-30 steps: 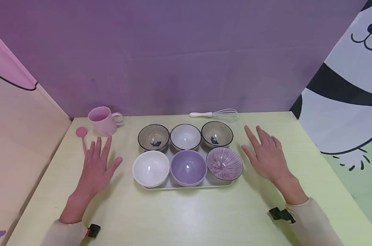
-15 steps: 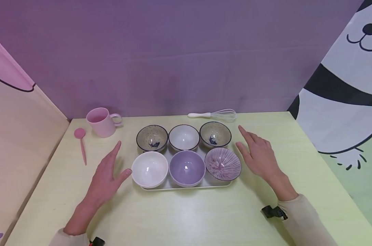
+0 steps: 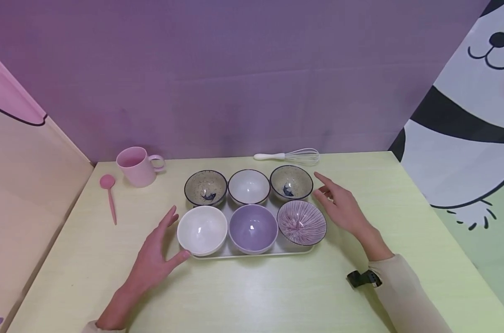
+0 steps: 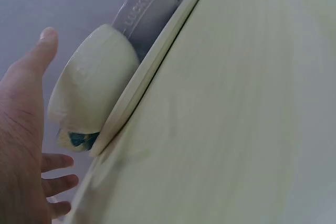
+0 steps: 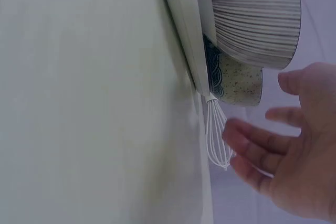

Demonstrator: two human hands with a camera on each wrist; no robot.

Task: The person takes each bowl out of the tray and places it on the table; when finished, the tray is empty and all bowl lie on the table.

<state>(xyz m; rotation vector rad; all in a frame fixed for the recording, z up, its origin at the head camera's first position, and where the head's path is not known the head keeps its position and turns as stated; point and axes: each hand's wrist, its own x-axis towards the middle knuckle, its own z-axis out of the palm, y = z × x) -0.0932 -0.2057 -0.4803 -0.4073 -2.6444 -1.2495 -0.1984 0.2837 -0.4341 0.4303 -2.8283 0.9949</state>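
A white tray (image 3: 256,255) bears several bowls in two rows. Its front row has a white bowl (image 3: 202,230), a purple bowl (image 3: 253,229) and a purple-striped bowl (image 3: 302,222). Behind them are two speckled bowls (image 3: 206,187) with a white, dark-rimmed bowl (image 3: 249,186) between them. My left hand (image 3: 152,261) is beside the white bowl, fingers spread around its left side; the left wrist view shows a gap to the bowl. My right hand (image 3: 341,208) hovers by the right-hand speckled bowl and the striped one, fingers slightly bent, holding nothing.
A pink mug (image 3: 139,167) stands at the back left, with a pink spoon (image 3: 110,199) lying in front of it. Behind the tray a white whisk (image 3: 287,156) lies along the table's back edge. A purple cloth wall (image 3: 235,83) rises behind.
My left hand has moved right and nearer, from beside the spoon to the white bowl. My right hand has shifted left towards the tray, its fingers bending more. Bowls and tray look unmoved.
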